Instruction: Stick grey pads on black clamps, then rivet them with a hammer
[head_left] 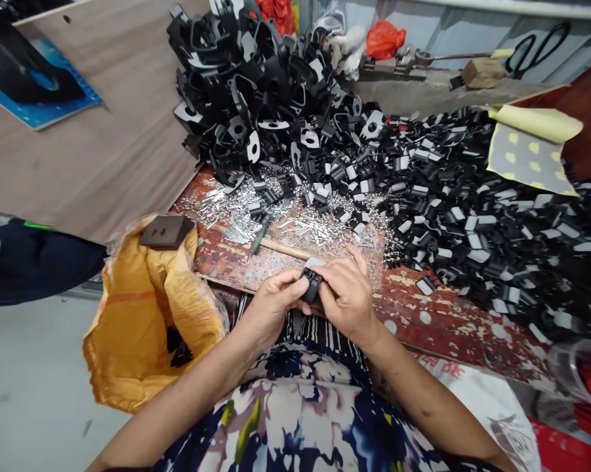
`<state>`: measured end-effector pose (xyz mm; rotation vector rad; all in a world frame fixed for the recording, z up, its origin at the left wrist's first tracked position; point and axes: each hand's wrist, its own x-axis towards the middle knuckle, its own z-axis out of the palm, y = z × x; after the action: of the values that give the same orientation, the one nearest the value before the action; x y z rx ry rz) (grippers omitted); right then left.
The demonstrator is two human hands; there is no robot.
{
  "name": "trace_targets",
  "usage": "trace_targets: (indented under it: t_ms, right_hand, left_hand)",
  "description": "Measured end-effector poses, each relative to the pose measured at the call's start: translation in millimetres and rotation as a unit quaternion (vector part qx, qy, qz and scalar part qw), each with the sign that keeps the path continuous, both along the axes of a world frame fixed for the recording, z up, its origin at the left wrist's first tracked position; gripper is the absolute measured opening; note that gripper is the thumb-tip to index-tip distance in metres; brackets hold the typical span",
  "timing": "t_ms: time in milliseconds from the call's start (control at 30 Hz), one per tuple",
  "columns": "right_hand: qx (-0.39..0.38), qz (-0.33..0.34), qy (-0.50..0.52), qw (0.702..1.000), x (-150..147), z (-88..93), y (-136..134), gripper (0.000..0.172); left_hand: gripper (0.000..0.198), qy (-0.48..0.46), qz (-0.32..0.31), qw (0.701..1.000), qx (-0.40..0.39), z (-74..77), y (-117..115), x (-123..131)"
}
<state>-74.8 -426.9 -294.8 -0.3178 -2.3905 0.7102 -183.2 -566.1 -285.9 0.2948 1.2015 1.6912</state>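
Observation:
Between my two hands, just over the table's front edge, is a small black plastic clip part [311, 283] with a light grey pad on it. My left hand [279, 295] pinches it from the left, thumb on top. From the other side the fingers of my right hand [347, 292] close on it and hide part of it. A hammer [286, 250] with a green head and wooden handle lies right behind my hands. Beyond it are loose metal pins [300, 226] and several more small black parts [357, 187].
Large black clip pieces [246, 85] are heaped at the back left, small black parts [472, 216] at the right. An open yellow sack [122, 328] stands at the left with a brown block [164, 231] on its rim. Scissors [536, 49] and a yellow-backed sheet [531, 154] are at the back right.

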Motion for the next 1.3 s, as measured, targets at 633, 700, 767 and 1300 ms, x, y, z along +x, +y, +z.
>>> trace_targets:
  t_ms: [633, 700, 767, 1300]
  right_hand:
    - [0.174, -0.103, -0.204, 0.958, 19, 5.6, 103, 0.017]
    - [0.219, -0.105, -0.246, 0.938, 8, -0.1, 108, 0.018]
    - [0.237, -0.119, -0.263, 0.928, -3, -4.7, 104, 0.023]
    - [-0.372, 0.075, 0.034, 0.924, 25, 7.2, 16, 0.007]
  left_hand:
    - [0.027, 0.069, 0.010, 0.995, -0.072, -14.6, -31, -13]
    - [0.025, 0.075, -0.017, 0.994, -0.071, -14.2, -31, -9]
    - [0.023, 0.088, -0.057, 0.992, -0.067, -14.6, -31, -4]
    - [0.040, 0.036, -0.016, 0.999, -0.033, -16.8, -9, 17]
